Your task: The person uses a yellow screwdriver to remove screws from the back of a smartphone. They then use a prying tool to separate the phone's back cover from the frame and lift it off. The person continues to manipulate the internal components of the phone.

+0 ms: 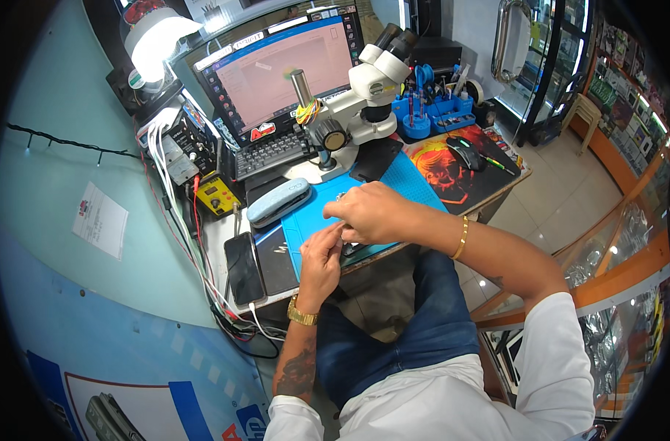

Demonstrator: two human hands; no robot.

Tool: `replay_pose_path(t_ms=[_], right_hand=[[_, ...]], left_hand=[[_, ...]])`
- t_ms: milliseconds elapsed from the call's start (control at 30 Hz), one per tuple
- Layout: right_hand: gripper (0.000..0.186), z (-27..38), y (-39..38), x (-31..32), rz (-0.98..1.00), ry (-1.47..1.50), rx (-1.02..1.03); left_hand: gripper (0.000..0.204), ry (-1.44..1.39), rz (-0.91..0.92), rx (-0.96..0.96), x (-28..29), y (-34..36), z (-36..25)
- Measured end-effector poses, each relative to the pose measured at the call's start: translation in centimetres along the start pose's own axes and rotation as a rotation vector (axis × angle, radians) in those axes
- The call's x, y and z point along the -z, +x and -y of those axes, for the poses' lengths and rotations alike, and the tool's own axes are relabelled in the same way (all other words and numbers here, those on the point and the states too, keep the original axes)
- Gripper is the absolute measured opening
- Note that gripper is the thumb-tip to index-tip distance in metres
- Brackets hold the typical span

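Both hands meet over the near edge of a blue work mat (309,217) on the desk. My left hand (322,259) is closed, its fingertips against the right hand's fingers. With bent fingers, my right hand (368,212) pinches from above; whatever sits between the fingertips is hidden. A small dark object (352,250) shows partly just under the right hand, too covered to name. Beyond the hands, a flat black panel (377,159) lies on the mat. To the left of them rests a light blue zip case (279,203).
A microscope (379,84) stands behind the mat, before a keyboard (272,156) and monitor (283,73). Further left are a phone (244,268), cables and a yellow device (219,195). A blue tool organizer (438,110), mouse (465,153) and pen (498,164) occupy the right side.
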State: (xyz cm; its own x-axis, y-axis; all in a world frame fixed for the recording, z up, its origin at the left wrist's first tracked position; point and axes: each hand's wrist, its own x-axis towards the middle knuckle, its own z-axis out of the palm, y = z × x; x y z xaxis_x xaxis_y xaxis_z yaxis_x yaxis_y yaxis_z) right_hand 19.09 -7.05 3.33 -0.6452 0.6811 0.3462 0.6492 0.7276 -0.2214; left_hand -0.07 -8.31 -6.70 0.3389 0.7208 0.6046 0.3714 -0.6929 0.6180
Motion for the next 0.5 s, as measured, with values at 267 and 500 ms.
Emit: replay_pose_path(t_ms=[267, 500], right_hand=[[0.035, 0.8, 1.2, 0.1, 0.131, -0.104, -0.056], [0.041, 1.1, 3.0, 0.9, 0.275, -0.06, -0.024]], left_hand=[[0.016, -0.211, 0.196, 0.296, 0.9, 0.6, -1.2], [0.008, -0.28, 0.051, 0.094, 0.5, 1.6, 0.6]])
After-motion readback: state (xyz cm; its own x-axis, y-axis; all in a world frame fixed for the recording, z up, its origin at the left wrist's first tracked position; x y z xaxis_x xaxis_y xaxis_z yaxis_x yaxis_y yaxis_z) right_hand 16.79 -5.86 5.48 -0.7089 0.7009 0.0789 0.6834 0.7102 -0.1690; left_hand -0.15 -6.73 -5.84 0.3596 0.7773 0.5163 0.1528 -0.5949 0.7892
